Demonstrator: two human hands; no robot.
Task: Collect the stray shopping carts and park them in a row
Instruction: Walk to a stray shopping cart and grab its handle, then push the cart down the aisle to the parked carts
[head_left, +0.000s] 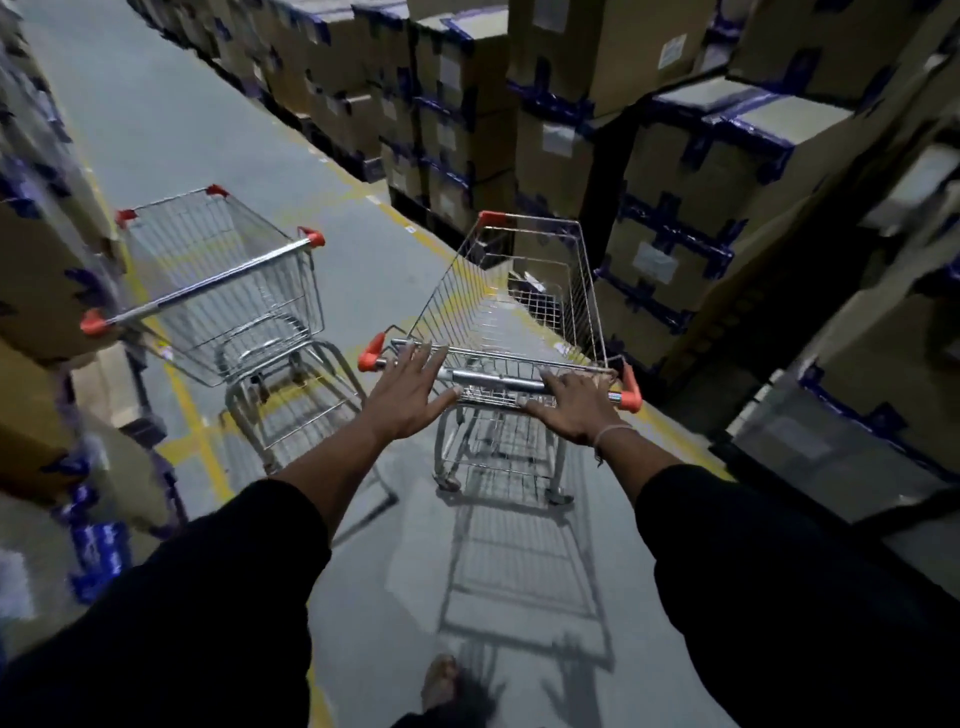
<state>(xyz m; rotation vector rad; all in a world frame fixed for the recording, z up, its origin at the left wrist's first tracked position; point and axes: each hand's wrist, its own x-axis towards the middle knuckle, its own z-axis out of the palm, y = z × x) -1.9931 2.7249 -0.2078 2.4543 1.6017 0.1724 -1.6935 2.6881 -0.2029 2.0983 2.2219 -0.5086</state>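
A wire shopping cart (524, 291) with orange corner caps stands right in front of me in a warehouse aisle. Both my hands are on its chrome handle bar (493, 380). My left hand (410, 395) lies flat over the bar near its left end, fingers spread and straight. My right hand (574, 402) lies near the right end, fingers extended over the bar. A second empty wire cart (223, 280) stands to the left, angled, its handle pointing toward me, close beside the boxes on the left.
Stacked cardboard boxes (691, 208) with blue tape line the right side, close to the cart's front. More boxes (47, 270) stand on the left. The grey floor (171, 119) with yellow lines runs open ahead.
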